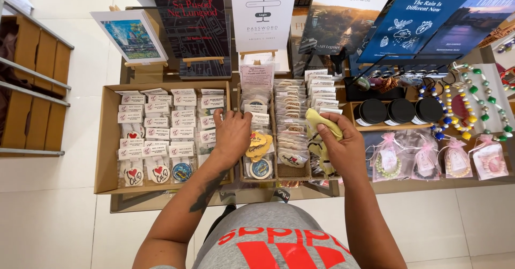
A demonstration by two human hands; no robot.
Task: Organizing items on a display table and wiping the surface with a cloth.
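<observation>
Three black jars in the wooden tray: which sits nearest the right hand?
The leftmost black jar, beside the right hand holding a yellow item; the other two sit farther right.

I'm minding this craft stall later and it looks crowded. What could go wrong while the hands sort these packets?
1. The left hand presses on tightly packed packets in the cardboard tray; pulling one out may drag its neighbours out of order.
2. The right hand holds a yellow cloth close to the black jars and bead necklaces; a wide sweep could knock them.
</observation>
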